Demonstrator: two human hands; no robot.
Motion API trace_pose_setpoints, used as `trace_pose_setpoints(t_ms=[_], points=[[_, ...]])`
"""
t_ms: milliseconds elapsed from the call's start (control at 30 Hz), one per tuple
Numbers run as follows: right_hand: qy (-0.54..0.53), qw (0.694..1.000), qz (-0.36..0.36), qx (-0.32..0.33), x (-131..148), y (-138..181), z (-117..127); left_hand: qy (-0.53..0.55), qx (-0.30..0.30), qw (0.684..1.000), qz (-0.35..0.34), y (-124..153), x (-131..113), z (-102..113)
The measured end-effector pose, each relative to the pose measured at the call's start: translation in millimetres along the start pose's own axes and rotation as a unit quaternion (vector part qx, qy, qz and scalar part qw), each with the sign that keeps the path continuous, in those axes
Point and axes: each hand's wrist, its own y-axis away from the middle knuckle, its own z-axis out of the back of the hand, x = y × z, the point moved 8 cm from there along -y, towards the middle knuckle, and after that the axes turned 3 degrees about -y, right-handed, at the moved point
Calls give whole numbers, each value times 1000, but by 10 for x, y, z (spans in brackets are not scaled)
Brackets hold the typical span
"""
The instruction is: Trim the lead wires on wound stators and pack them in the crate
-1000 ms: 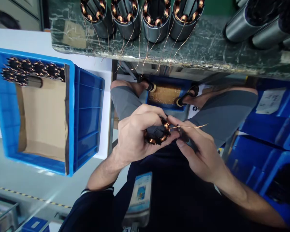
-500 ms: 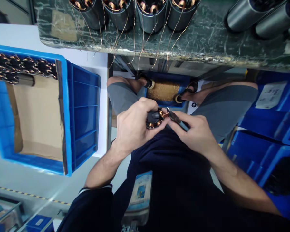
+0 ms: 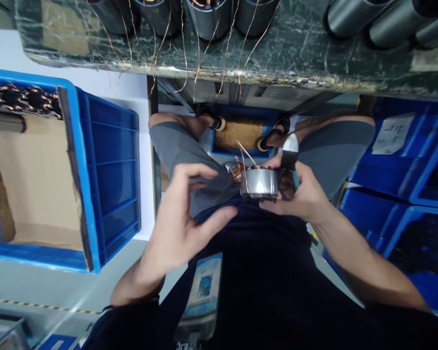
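My right hand (image 3: 304, 192) is closed around a motor stator (image 3: 260, 183), a short silvery cylinder with copper windings at its end. Two thin copper wire ends stick up from the stator. The same hand also keeps hold of a pair of cutting pliers (image 3: 289, 154), whose jaws point up past the fingers. To the left of the stator, my left hand (image 3: 180, 221) hangs open, thumb and fingers apart, with nothing in it and no contact with the stator.
Several dark cylinders (image 3: 211, 22) with trailing copper wires stand along the green bench (image 3: 299, 63). A blue crate (image 3: 109, 160) lined with cardboard holds several stators at left. Between the feet sits a blue bin (image 3: 219, 148) with copper scraps. More blue crates (image 3: 375, 214) stand at right.
My left hand has let go of the stator and drawn back left, opening. The stator is now in my right hand, turned side-on, and the pliers have swung upright.
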Motion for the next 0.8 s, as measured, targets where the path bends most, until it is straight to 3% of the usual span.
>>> trace_pose_setpoints(t_ms=[33,100,167,200,367,467,633,800], points=[[17,999,40,8,69,27,-24,104,83,990,41,-28,105,-167],[55,992,111,39,232,82,-129,305,245,915,98,-60,168,-553],[123,976,163,71,420,149,-241,404,308,851,130,-122,134,-795],[174,965,176,82,511,187,-278,419,313,841,141,-161,113,-865],[423,885,159,111,851,419,-200,394,243,875,140,-286,-12,-845],[509,835,145,152,925,555,-146,360,240,893,127,-297,-43,-795],[594,764,180,178,984,641,-187,293,254,915,110,-316,-17,-818],[653,704,223,169,997,691,-194,294,273,908,117,-278,17,-893]])
